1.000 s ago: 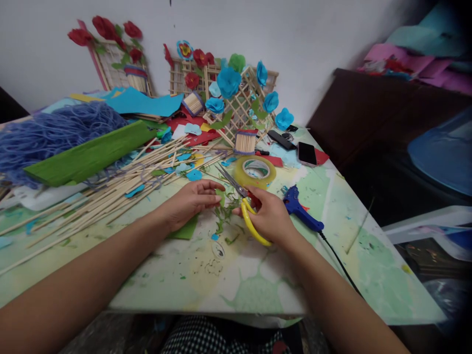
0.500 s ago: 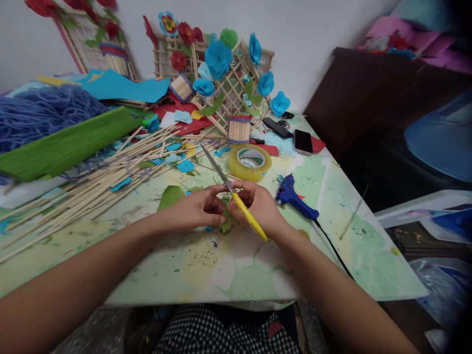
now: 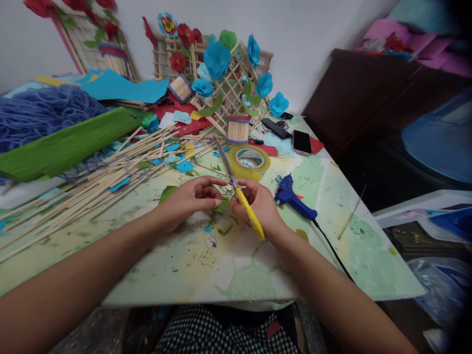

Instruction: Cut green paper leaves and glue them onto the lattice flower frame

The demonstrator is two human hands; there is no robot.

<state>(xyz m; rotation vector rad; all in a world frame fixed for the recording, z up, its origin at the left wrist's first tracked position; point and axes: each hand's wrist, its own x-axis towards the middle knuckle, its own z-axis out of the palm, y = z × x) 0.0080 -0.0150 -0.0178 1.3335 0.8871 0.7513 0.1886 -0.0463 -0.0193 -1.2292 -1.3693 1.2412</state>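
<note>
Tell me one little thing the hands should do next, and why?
Maybe swing the scissors in the right hand toward the green paper between the hands. Their blades point away from it, beside the tape roll, and green clippings lie on the table close by. I can't tell whether the left hand grips that paper.

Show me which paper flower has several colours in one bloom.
The flower at the back, just left of a red one: it combines blue, yellow and red, while the others each look single-coloured.
</note>
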